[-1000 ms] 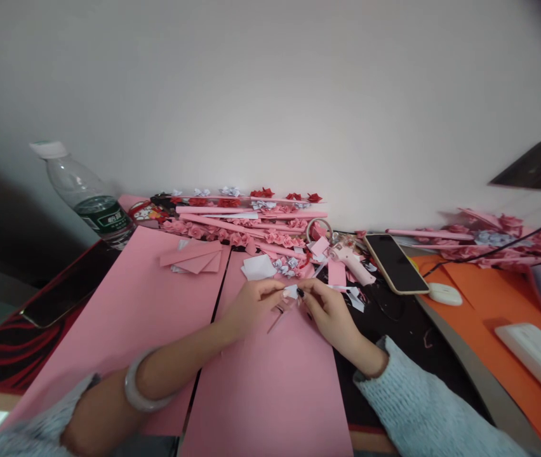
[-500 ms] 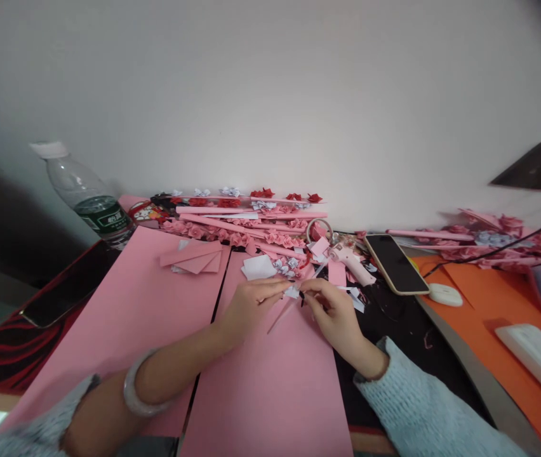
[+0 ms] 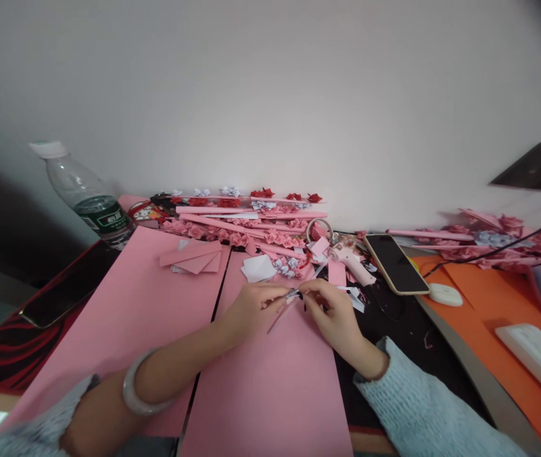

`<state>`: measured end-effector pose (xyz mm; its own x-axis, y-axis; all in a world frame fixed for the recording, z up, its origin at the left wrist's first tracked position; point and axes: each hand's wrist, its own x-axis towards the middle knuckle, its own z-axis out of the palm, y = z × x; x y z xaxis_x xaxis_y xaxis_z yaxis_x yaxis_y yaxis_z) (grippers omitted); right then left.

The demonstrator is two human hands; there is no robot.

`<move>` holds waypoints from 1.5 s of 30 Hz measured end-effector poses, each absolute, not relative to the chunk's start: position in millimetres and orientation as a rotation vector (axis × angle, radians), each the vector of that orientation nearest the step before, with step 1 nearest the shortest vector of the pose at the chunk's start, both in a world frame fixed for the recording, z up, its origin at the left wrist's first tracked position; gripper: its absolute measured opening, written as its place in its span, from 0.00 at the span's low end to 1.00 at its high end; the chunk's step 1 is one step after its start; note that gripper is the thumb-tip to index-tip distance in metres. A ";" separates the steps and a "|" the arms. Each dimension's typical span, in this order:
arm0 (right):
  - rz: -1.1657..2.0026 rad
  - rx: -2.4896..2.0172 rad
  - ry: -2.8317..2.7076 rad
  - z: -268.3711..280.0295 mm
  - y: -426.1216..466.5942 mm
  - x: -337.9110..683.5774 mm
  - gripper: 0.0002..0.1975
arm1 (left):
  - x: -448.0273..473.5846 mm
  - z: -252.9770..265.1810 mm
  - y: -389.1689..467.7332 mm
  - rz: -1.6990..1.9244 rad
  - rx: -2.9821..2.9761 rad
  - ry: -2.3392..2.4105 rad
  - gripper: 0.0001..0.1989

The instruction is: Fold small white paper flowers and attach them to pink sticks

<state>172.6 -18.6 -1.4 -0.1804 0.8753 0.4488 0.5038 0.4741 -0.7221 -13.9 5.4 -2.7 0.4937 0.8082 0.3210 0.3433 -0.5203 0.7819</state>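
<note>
My left hand point(image 3: 251, 310) and my right hand point(image 3: 332, 311) meet over a large pink paper sheet point(image 3: 275, 387). Together they pinch a small white folded paper piece point(image 3: 293, 292) between thumb and fingertips. A thin pink paper strip point(image 3: 277, 319) lies slanted just under the fingers. My left wrist wears a pale bangle point(image 3: 137, 390). A second pink sheet point(image 3: 127, 311) lies to the left.
A pile of pink, red and white paper roses and rolled pink sticks point(image 3: 246, 219) lines the wall. A water bottle point(image 3: 87, 197) stands at back left, a pink glue gun point(image 3: 351, 260) and a phone point(image 3: 395, 263) to the right, with a white mouse point(image 3: 445, 294) and keyboard point(image 3: 537, 362) on orange paper.
The white piece has been folded narrower between my fingertips; both hands have shifted only slightly.
</note>
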 end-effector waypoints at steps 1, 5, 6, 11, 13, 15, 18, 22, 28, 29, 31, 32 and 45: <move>0.526 -1.159 -1.841 -1.1 -18.5 172.7 0.09 | -13.1 -1.1 4.7 0.883 2.088 0.961 0.11; 0.511 -1.139 -1.860 2.1 -18.9 172.4 0.10 | -11.9 2.9 3.2 0.838 2.096 0.976 0.12; 0.505 -1.132 -1.868 3.0 -19.0 172.1 0.10 | -12.0 3.5 3.1 0.833 2.105 0.974 0.13; 0.484 -1.116 -1.892 4.8 -19.2 170.9 0.10 | -13.3 6.0 2.5 0.816 2.086 0.961 0.15; 0.483 -1.120 -1.892 4.5 -19.2 170.8 0.11 | -13.1 6.7 2.1 0.827 2.045 0.958 0.15; 0.480 -1.123 -1.887 4.1 -19.1 170.9 0.12 | -12.5 7.0 1.8 0.829 1.998 0.963 0.16; 0.469 -1.117 -1.887 3.8 -18.6 171.3 0.13 | -11.5 7.4 1.8 0.821 1.935 0.977 0.14; 0.472 -1.112 -1.895 4.1 -18.3 171.3 0.13 | -10.7 9.3 2.2 0.823 1.914 0.966 0.13; 0.496 -1.116 -1.904 4.7 -19.4 171.1 0.12 | -9.9 9.6 0.8 0.806 1.993 0.944 0.15; 0.505 -1.114 -1.911 5.0 -19.6 171.0 0.12 | -9.7 8.9 0.6 0.800 1.998 0.938 0.16; 0.528 -1.113 -1.922 5.8 -19.9 170.3 0.12 | -9.2 7.4 0.4 0.796 2.017 0.934 0.17; 0.539 -1.115 -1.925 6.3 -20.1 169.7 0.12 | -8.9 6.8 0.4 0.799 2.035 0.934 0.17; 0.549 -1.140 -1.903 7.7 -21.1 166.1 0.12 | -6.5 5.7 -1.7 0.834 2.166 0.902 0.16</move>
